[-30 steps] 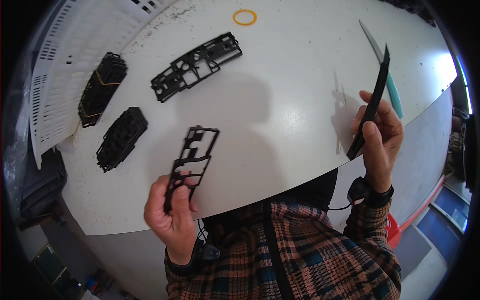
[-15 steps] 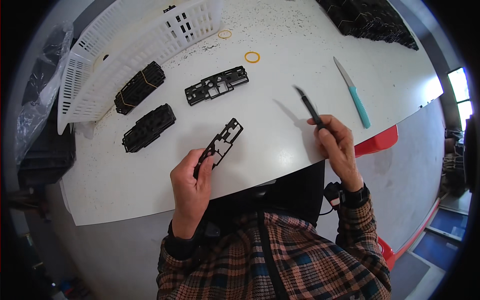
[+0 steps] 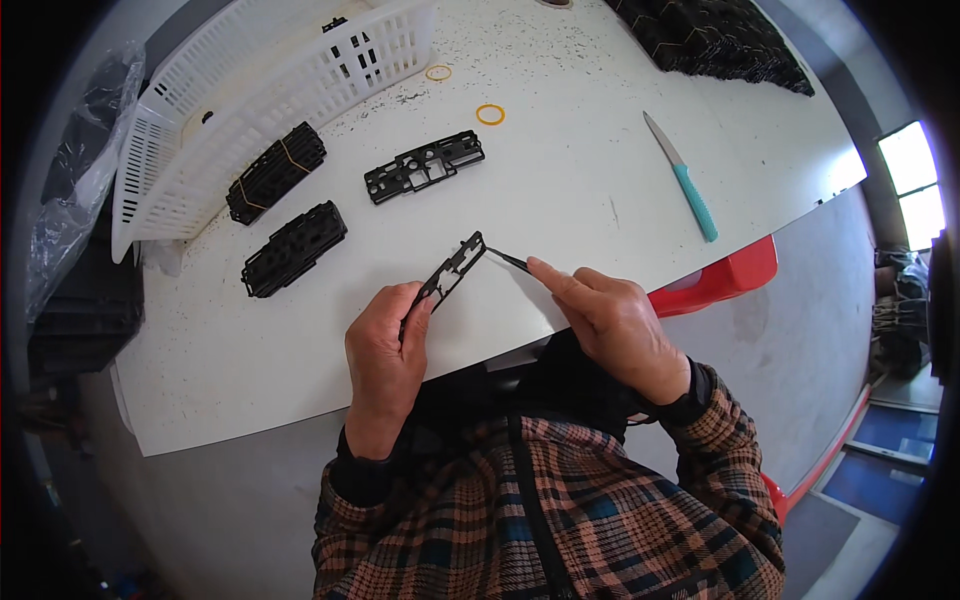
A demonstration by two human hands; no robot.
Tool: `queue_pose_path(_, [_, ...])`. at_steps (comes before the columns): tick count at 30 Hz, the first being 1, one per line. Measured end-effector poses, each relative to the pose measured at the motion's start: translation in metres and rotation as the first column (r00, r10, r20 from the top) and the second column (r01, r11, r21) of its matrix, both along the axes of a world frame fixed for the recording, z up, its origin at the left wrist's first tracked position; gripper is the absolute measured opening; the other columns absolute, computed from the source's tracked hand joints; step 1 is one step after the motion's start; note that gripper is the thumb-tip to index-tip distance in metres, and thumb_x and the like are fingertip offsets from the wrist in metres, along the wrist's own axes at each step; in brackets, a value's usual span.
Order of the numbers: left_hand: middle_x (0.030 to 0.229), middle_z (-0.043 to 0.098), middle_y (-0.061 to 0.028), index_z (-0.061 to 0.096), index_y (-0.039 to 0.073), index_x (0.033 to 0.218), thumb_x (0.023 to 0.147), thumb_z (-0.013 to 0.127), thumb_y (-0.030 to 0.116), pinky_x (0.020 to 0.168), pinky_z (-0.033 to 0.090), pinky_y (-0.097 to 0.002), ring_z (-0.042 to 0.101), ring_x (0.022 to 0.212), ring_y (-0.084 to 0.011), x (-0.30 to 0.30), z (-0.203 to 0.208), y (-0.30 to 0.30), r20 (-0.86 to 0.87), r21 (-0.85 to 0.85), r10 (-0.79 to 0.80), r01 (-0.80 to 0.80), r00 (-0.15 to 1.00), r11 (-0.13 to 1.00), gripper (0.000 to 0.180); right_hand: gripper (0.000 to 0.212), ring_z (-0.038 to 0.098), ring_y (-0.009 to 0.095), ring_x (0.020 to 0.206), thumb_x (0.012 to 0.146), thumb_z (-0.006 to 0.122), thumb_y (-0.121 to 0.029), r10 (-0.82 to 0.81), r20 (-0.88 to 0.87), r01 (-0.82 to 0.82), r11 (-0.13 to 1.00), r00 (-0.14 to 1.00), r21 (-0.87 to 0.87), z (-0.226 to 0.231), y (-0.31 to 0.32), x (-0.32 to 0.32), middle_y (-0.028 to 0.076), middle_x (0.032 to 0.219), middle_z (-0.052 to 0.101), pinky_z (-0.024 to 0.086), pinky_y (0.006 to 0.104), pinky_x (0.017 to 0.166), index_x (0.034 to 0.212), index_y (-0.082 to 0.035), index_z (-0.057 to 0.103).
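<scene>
My left hand (image 3: pixel 385 335) grips the lower end of a black plastic frame (image 3: pixel 460 268) with cut-out openings, held tilted above the table's near part. Closed around a slim black craft knife (image 3: pixel 512 260), my right hand (image 3: pixel 615 325) brings its tip against or very near the frame's upper right end. Its handle is mostly hidden by my fingers. Beyond my hands lies a similar black plastic frame (image 3: pixel 425 167). To the left are a stack of black frames (image 3: pixel 294 250) and a banded bundle of frames (image 3: pixel 277 172).
A white plastic basket (image 3: pixel 270 110) stands at the far left of the white table (image 3: pixel 560 180). A knife with a turquoise handle (image 3: pixel 695 203) lies on the right. Two rubber bands, one an orange ring (image 3: pixel 490 115), and a large black pile (image 3: pixel 710 45) are farther back; dark crumbs are scattered about.
My right hand has moved left with the craft knife, bringing its tip to the end of the frame. My left hand keeps its hold, with the frame turned slightly.
</scene>
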State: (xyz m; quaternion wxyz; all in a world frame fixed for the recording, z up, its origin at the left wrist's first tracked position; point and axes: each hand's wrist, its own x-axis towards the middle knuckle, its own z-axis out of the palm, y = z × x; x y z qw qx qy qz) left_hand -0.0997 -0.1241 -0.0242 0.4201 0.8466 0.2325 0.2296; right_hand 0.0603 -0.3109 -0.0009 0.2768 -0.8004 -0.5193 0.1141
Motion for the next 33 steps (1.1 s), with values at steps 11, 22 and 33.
queue_pose_path(11, [0.080,0.061,-0.0090,0.062,-0.003,0.099,0.091,0.060,0.001,0.063,0.046,-0.0272,0.055,0.067,-0.0163,0.000,-0.001,0.002,0.016,0.009,0.005,-0.005,1.000,1.000,0.009,0.052,0.058,0.024,0.058,0.086,0.060,0.005,-0.002,0.094,0.009,0.997,0.996,-0.075,0.000,0.008,-0.004,0.011,0.070,0.054,0.050,0.0348,0.056,0.135,-0.012,0.056])
queue_pose_path(22, [0.086,0.063,-0.0129,0.062,0.000,0.100,0.088,0.063,0.001,0.060,0.049,-0.0333,0.062,0.067,-0.0288,-0.002,0.004,-0.004,-0.015,0.126,-0.006,0.008,1.000,0.992,0.011,0.061,0.060,0.025,0.059,0.083,0.059,0.006,-0.012,0.183,0.033,0.993,0.983,-0.112,-0.006,0.012,-0.013,0.010,0.074,0.054,0.053,0.0350,0.057,0.140,-0.014,0.050])
queue_pose_path(33, [0.086,0.063,-0.0132,0.062,0.001,0.101,0.087,0.064,0.000,0.061,0.050,-0.0362,0.063,0.071,-0.0317,0.003,0.003,-0.004,-0.042,0.162,0.015,-0.008,0.999,0.987,0.013,0.076,0.062,0.027,0.062,0.078,0.061,0.004,-0.001,0.165,0.039,0.974,0.986,-0.225,-0.006,0.023,-0.011,0.010,0.076,0.056,0.054,0.0381,0.059,0.148,-0.018,0.039])
